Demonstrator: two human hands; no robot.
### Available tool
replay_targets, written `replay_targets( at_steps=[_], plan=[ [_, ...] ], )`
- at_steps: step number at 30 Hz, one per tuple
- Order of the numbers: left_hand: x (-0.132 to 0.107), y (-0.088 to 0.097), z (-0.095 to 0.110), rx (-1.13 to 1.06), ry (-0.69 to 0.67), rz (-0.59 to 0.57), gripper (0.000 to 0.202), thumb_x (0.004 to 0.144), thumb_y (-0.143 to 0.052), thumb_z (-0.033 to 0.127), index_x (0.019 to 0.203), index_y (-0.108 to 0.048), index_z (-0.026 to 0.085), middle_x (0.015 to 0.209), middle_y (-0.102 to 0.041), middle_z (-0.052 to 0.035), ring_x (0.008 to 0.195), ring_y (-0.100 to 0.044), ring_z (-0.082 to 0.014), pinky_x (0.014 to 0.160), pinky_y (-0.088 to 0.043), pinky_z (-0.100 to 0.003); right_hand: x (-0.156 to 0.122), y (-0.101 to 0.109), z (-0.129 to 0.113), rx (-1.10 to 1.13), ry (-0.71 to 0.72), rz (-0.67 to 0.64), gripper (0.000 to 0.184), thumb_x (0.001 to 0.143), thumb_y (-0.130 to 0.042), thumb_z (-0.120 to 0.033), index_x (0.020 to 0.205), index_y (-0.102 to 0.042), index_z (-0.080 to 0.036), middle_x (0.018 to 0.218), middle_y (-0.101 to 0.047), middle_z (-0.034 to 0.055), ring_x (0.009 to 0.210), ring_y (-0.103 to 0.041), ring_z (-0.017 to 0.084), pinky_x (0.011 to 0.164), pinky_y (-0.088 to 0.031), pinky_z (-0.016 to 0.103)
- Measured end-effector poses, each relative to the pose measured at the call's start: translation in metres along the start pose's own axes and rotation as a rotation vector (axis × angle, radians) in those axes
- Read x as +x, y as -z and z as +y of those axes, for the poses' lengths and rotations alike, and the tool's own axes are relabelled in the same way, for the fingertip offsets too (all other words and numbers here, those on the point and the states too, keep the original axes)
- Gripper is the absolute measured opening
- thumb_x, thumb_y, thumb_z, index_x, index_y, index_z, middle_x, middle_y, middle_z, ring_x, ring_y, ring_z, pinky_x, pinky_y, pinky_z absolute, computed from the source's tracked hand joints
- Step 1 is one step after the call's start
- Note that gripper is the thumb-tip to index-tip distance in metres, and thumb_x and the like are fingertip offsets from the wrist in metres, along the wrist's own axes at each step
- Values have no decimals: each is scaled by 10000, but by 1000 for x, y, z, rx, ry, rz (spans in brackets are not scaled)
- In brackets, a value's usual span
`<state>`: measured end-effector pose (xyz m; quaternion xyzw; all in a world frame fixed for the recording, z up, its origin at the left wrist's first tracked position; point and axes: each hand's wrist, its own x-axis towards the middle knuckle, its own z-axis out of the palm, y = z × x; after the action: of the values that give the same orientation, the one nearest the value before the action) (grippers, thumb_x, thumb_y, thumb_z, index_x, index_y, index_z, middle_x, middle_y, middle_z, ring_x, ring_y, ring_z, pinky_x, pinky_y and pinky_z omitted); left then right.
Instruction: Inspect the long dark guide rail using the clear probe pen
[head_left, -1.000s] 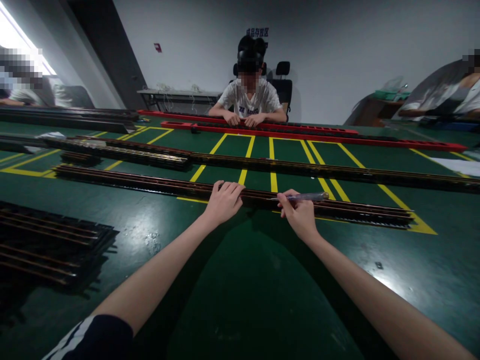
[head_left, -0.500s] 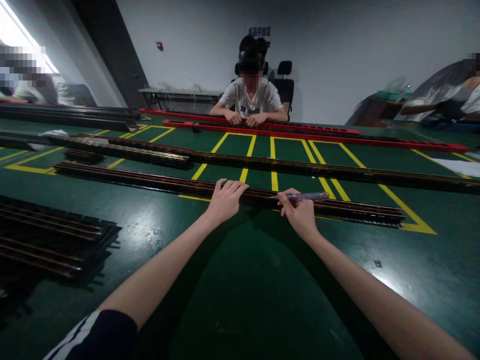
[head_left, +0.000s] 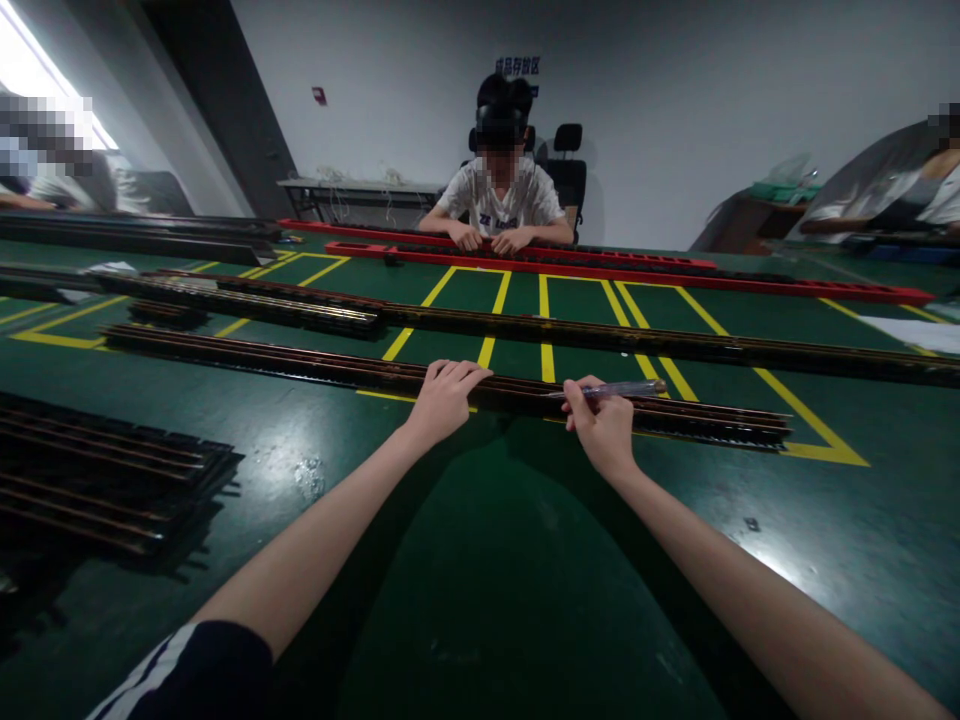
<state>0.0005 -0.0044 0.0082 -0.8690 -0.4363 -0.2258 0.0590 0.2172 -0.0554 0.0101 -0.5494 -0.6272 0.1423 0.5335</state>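
A long, dark slotted rail (head_left: pixel 705 421) with thin coppery strips along it lies crosswise on the green table in front of me. My left hand (head_left: pixel 448 398) is closed over the rail's near edge, left of its middle, fingers on top. My right hand (head_left: pixel 604 425) grips a screwdriver (head_left: pixel 622 389) with a clear, purplish handle, held almost level. Its thin shaft points left, and the tip is at the rail between my hands. Whether the tip touches the rail I cannot tell.
Beyond lies another long dark rail (head_left: pixel 600 333), then red rails (head_left: pixel 637 278) by a co-worker (head_left: pixel 499 195). More dark rails (head_left: pixel 97 480) are stacked at the near left. Yellow tape lines (head_left: pixel 546 330) mark the table (head_left: pixel 495 600). White paper (head_left: pixel 911 333) lies at right.
The rail has slid slightly left, with my left hand moving along. My right hand and the screwdriver have shifted a little to the right.
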Motion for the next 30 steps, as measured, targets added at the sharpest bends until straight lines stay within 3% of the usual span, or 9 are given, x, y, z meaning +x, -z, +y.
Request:
replay_targets(
  at_steps=[12, 17, 26, 30],
  plan=[
    [0, -3, -1, -37, -25, 23, 367, 880, -421, 288, 1200, -552, 165, 1162, -625, -91, 1092, -542, -225, 991, -337, -424, 2, 1, 3, 101, -40, -96, 324, 835, -524, -486, 726, -552, -182, 586, -611, 4, 411, -532, 97, 388, -413, 210],
    [0, -5, -1, -1, -32, 33, 344, 886, -435, 304, 1185, -554, 184, 1151, -633, -82, 1085, -550, -226, 984, -343, -418, 2, -2, 5, 200, -89, -96, 288, 829, -544, -468, 808, -537, -180, 663, -668, 22, 413, -543, 88, 407, -438, 207],
    [0, -7, -3, 11, -41, 43, 330, 898, -435, 302, 1178, -555, 173, 1157, -631, -83, 1086, -551, -222, 976, -353, -415, 0, 2, 3, 123, -88, 12, 302, 856, -502, -460, 750, -538, -179, 632, -672, 33, 414, -558, 99, 406, -447, 217],
    [0, -8, -3, 8, -43, 49, 328, 897, -438, 294, 1174, -560, 168, 1151, -631, -85, 1085, -552, -225, 974, -354, -416, 0, 2, 3, 116, -92, -25, 295, 853, -508, -461, 765, -537, -181, 637, -667, 27, 424, -566, 102, 413, -453, 219]
  ],
)
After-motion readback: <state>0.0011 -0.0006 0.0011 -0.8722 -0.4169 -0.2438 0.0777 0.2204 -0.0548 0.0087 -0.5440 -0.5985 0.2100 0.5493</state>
